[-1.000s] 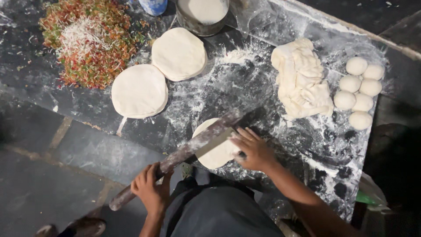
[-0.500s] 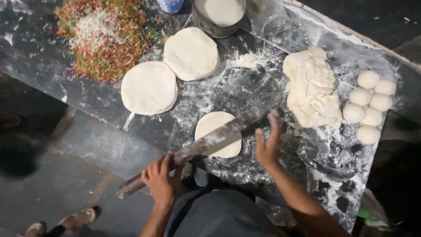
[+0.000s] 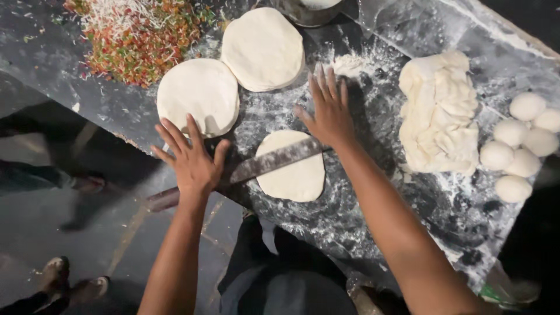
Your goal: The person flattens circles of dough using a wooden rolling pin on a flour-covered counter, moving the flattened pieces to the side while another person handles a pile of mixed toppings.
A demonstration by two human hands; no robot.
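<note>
My pin [image 3: 274,161] has travelled up the dough [image 3: 291,166] since a moment ago: half a second back it lay near my belly with my fingers curled over it, and now it crosses the disc's upper half, so this stroke is near its far end. My left hand [image 3: 191,158] lies flat and spread on the pin's near end, at the table [image 3: 408,204] edge; my right hand [image 3: 330,111] is just as flat, palm on the far end and fingers stretched past it onto the flour. Neither hand grips; both only press and roll. The disc lies in front of me on the floured top, still smaller than the two finished rounds [image 3: 198,96] beyond it. The dough balls [image 3: 519,146] and the folded sheet [image 3: 443,111] sit to my right, untouched.
</note>
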